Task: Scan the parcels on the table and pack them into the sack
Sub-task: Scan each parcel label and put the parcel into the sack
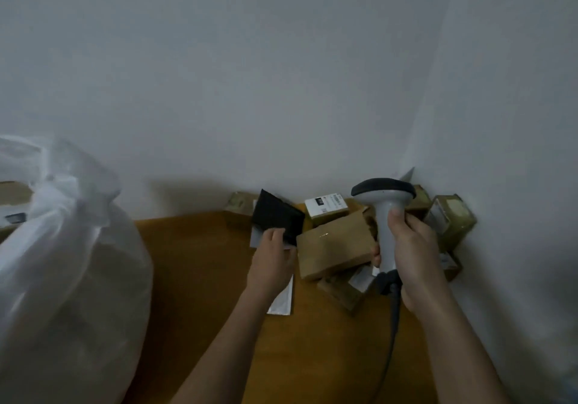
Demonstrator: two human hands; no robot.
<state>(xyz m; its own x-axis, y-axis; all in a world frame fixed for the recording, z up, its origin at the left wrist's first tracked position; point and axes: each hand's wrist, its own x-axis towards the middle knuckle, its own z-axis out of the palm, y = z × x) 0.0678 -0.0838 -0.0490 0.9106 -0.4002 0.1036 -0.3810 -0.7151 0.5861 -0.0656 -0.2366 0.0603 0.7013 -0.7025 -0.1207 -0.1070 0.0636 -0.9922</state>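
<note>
1. Here, two bare hands are in the lower middle of the frame, one per forearm.
2. The left hand pinches one flat black parcel, thumb curled on its near edge, tilting it up from the orange-brown wooden table.
3. The right hand is wrapped tight round the handle of one grey handheld barcode scanner with a dark head; its single dark cable trails down toward the bottom edge.
4. Between the hands lies one plain brown cardboard box, touching the black parcel's lower corner.
5. Behind it stands one box with a white printed label.
6. At centre right, against the wall corner, one greenish taped box leans tilted; further boxes around it are too blurred to count.
7. One flat white envelope lies under the left wrist.
8. One large translucent white plastic sack fills the lower left, well apart from the parcels.
</note>
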